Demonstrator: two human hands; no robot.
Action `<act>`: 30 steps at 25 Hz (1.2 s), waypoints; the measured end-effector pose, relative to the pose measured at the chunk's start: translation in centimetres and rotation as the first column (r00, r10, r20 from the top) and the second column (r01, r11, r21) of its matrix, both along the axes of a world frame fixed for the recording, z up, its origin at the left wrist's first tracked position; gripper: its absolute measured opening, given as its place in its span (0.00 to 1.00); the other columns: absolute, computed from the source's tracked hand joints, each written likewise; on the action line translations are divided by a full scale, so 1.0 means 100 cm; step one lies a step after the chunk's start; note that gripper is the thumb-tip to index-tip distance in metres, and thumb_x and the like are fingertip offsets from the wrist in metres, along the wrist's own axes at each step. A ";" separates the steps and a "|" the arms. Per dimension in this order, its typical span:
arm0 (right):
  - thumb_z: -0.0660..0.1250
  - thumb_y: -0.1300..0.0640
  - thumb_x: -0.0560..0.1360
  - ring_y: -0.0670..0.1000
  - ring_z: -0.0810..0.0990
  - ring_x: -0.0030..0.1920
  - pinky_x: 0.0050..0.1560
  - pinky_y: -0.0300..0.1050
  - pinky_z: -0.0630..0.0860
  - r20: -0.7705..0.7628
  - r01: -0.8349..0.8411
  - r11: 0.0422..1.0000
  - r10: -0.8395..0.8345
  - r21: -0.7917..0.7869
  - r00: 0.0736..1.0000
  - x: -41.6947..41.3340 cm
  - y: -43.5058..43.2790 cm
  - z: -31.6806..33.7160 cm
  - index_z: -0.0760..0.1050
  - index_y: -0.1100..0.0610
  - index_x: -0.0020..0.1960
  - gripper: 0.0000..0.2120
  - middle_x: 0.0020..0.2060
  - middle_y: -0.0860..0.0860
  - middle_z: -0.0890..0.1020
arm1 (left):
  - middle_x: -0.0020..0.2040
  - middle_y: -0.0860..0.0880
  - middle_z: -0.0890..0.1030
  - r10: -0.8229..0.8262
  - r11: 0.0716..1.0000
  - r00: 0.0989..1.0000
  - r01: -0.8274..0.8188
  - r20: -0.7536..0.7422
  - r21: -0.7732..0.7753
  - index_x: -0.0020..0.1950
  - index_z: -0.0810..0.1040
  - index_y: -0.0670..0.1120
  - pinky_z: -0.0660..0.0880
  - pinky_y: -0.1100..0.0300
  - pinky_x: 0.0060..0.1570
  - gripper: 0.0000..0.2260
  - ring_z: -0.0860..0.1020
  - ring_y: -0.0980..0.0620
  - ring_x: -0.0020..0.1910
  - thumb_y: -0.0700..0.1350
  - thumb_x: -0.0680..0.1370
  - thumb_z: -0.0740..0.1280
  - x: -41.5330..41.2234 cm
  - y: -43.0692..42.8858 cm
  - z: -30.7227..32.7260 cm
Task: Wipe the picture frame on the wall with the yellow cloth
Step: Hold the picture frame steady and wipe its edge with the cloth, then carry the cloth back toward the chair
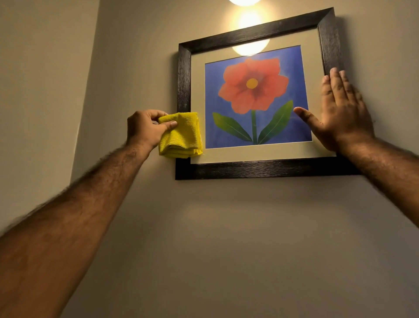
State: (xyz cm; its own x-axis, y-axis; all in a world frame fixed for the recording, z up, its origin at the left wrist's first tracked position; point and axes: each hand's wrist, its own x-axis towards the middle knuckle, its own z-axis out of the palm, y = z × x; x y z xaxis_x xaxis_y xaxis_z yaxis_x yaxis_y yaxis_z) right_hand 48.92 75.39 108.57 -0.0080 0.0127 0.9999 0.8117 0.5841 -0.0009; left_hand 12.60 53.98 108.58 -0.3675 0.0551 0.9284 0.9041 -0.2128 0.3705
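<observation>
On a plain beige wall point(226, 227) lit from twelve o'clock, the left hand point(145, 129) pinched a folded yellow microfibre cloth point(183, 136) against the black wooden picture frame point(249, 170) at eight o'clock, while the right hand point(340, 113) lay flat, fingers spread, at three o'clock.

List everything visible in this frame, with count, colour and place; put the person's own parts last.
Dark wooden picture frame: one, black-brown, hung tilted on the wall.
Flower print: one, red bloom with green leaves on blue, inside a cream mat.
Folded yellow microfibre cloth: one, yellow, over the frame's lower left side.
Round lamp glow: one, warm white, top edge; mirrored in the glass.
Wall: beige, with a corner at left.
Left hand: fingers pinching the cloth.
Right hand: open, flat on the frame's right side.
</observation>
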 end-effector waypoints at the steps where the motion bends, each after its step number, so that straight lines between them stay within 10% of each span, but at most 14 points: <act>1: 0.46 0.25 0.77 0.57 0.47 0.84 0.82 0.56 0.49 0.009 -0.004 1.000 0.004 0.015 1.000 -0.001 -0.005 -0.001 0.47 0.61 0.83 0.49 0.83 0.58 0.49 | 0.47 0.49 0.84 -0.040 0.999 0.999 0.040 0.016 0.015 0.55 0.85 0.46 0.77 0.61 0.45 0.18 0.81 0.52 0.44 0.53 0.69 0.79 0.000 -0.003 -0.003; 5: 0.53 0.29 0.79 0.58 0.52 0.83 0.82 0.55 0.54 0.220 -0.203 0.963 0.163 0.176 0.962 -0.046 -0.053 -0.005 0.52 0.60 0.82 0.45 0.82 0.60 0.54 | 0.46 0.48 0.84 -0.163 0.986 0.983 0.158 0.084 0.061 0.57 0.85 0.45 0.83 0.54 0.49 0.19 0.83 0.51 0.45 0.51 0.69 0.79 0.001 -0.016 -0.015; 8: 0.66 0.35 0.76 0.58 0.68 0.77 0.76 0.54 0.68 0.409 -0.563 0.825 0.497 0.050 0.765 -0.111 -0.109 -0.017 0.62 0.63 0.79 0.43 0.78 0.60 0.67 | 0.50 0.45 0.85 -0.209 0.977 0.971 0.203 0.113 0.063 0.57 0.84 0.44 0.84 0.46 0.52 0.20 0.84 0.45 0.51 0.51 0.69 0.79 0.001 -0.025 -0.025; 12: 0.79 0.43 0.67 0.53 0.81 0.64 0.63 0.50 0.80 0.027 -0.781 0.450 0.873 -0.434 0.487 -0.178 -0.159 -0.038 0.66 0.58 0.77 0.45 0.68 0.55 0.79 | 0.53 0.44 0.86 -0.240 0.971 0.957 0.235 0.162 0.047 0.57 0.84 0.45 0.84 0.45 0.52 0.20 0.84 0.44 0.52 0.51 0.69 0.79 -0.010 -0.046 -0.047; 18: 0.78 0.54 0.71 0.53 0.90 0.42 0.38 0.44 0.85 -0.356 -0.657 -0.131 0.908 -0.742 0.222 -0.235 -0.171 -0.086 0.82 0.62 0.51 0.14 0.45 0.58 0.88 | 0.49 0.44 0.87 -0.355 0.934 0.879 0.343 0.318 0.094 0.55 0.84 0.42 0.83 0.53 0.44 0.17 0.86 0.47 0.47 0.46 0.69 0.80 -0.045 -0.100 -0.101; 30: 0.71 0.62 0.78 0.56 0.86 0.45 0.45 0.45 0.86 -0.582 -0.279 -0.537 0.805 -0.796 0.112 -0.394 -0.244 -0.254 0.78 0.69 0.59 0.13 0.51 0.62 0.84 | 0.42 0.47 0.88 -0.316 0.929 0.605 0.355 0.731 0.109 0.50 0.83 0.41 0.84 0.57 0.40 0.06 0.87 0.50 0.42 0.35 0.74 0.74 -0.143 -0.235 -0.320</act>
State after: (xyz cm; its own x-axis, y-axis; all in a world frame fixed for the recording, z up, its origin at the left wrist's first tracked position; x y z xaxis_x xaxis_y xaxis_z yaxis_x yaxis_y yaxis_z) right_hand 9.54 50.98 83.22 -0.9581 0.2384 0.1588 -0.0708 0.3399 -0.9378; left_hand -1.66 30.46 76.60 -0.8648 0.3470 0.3630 0.2072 -0.4120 0.8873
